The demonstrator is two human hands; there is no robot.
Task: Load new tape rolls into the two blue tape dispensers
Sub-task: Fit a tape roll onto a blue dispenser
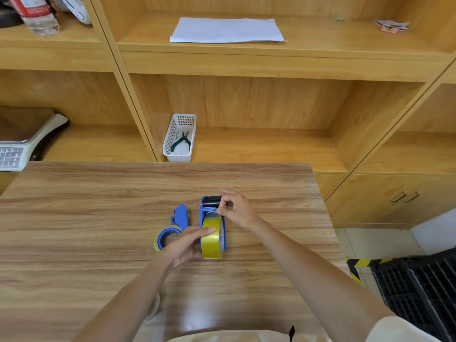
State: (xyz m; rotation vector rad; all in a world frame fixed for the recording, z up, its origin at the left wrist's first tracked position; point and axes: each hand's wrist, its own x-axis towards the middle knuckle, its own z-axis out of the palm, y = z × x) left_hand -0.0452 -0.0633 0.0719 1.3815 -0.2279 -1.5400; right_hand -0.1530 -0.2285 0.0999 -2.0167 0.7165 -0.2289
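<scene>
Two blue tape dispensers lie on the wooden table (98,206). The right dispenser (209,206) carries a yellow tape roll (212,239). My left hand (187,243) grips this roll from the left, thumb across its top. My right hand (237,209) pinches the loose tape end beside the dispenser's black roller (211,201) and serrated blade. The left dispenser (181,215) lies on its side with a thin, nearly used roll (166,236) on its blue hub, partly hidden by my left hand. Another tape roll (155,307) peeks out under my left forearm.
Behind the table stands a wooden shelf unit. A white basket (180,138) with green-handled pliers sits on the low shelf, a weighing scale (22,141) at far left, white paper (227,29) higher up. A black crate (419,292) is on the floor at right.
</scene>
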